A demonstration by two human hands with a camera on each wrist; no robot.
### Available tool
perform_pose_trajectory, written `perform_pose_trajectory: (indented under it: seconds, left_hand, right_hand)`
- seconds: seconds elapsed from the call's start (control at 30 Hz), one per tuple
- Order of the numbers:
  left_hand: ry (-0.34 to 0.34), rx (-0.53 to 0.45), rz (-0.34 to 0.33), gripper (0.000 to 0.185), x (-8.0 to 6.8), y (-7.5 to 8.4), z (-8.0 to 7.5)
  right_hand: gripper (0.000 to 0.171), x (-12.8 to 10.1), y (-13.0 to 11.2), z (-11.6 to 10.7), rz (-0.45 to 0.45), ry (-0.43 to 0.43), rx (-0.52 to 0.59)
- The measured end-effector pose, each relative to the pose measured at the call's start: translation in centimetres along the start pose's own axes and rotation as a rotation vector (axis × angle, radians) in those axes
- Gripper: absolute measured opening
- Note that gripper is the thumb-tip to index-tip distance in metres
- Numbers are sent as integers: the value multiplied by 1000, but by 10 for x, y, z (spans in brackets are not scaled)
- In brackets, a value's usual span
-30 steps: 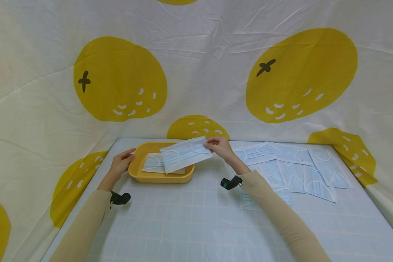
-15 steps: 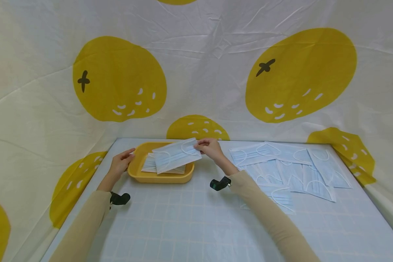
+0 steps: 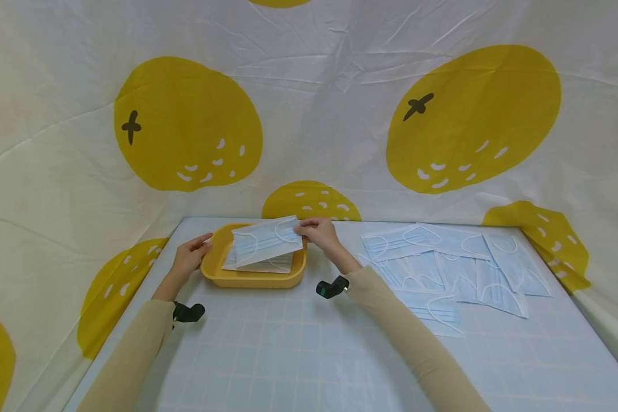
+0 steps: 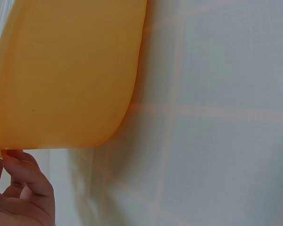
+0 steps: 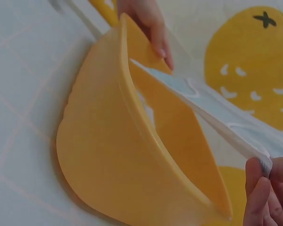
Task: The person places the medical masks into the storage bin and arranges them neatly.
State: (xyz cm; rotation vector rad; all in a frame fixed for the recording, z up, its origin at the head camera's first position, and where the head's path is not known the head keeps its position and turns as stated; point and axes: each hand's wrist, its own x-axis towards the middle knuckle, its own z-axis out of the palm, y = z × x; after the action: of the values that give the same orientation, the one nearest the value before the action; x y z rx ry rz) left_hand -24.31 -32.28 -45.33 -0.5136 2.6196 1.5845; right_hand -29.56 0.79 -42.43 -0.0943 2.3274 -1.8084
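A pale blue pleated face mask (image 3: 262, 245) with white ear loops hangs slanted over a yellow plastic tray (image 3: 252, 282). My right hand (image 3: 321, 234) pinches the mask's right end between thumb and fingers, just beyond the tray's right rim. In the right wrist view the mask (image 5: 210, 110) slopes down from those fingertips toward the tray's opening. Another face mask (image 3: 283, 265) lies inside the tray, partly covered by the held one. My left hand (image 3: 187, 258) grips the tray's left rim; in the left wrist view its curled fingers (image 4: 30, 176) meet the lip.
Several more face masks (image 3: 455, 274) lie spread and overlapping on the right of the table (image 3: 268, 349), which has a pale grid cover. A white curtain (image 3: 319, 131) with yellow fruit prints stands behind and to the sides.
My right hand has carried the face mask leftward, further over the tray, covering more of the one inside. The left hand and the tray have stayed in place.
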Motion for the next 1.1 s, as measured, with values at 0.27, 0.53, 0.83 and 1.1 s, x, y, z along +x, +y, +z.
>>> perform_pose_trajectory:
  seconds: [0.27, 0.53, 0.83, 1.1]
  left_hand:
    - [0, 2, -8, 45, -1, 0, 0]
    - [-7, 1, 14, 45, 1, -2, -1]
    - [-14, 19, 19, 46, 1, 1, 0]
    - [-11, 40, 34, 46, 1, 2, 0]
  right_hand:
    - [25, -2, -1, 8, 2, -2, 1]
    - [23, -1, 2, 16, -11, 18, 32]
    - [25, -4, -1, 24, 8, 59, 61]
    - [23, -5, 1, 33, 7, 72, 97]
